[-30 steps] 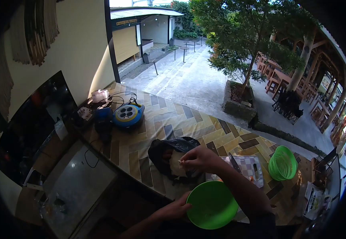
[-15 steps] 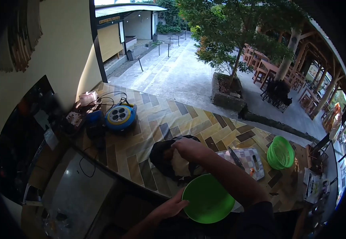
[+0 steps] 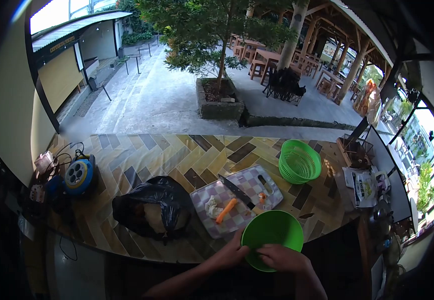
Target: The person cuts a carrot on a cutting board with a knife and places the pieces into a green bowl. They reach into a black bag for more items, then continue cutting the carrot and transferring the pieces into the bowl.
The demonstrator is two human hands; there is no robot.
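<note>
My left hand grips the rim of a green plastic bowl at its left side, tilting it a little. Over the bowl's near side reaches my right hand, its fingers curled down inside; whatever they hold is hidden. Just beyond the bowl lies a checkered cutting board. On it are a knife with a dark blade, a peeled carrot, a crumpled whitish scrap and small orange bits. Left of the board sits a black plastic bag, open, with something light brown inside.
A green plastic basket stands behind the board to the right. At far left sits a blue and yellow cable reel with cords. Packets and a wooden rack line the right end of the wood-patterned table.
My right hand has left the black bag and moved right, down into the bowl. My left hand still holds the bowl. The view has turned right, uncovering the whole cutting board.
</note>
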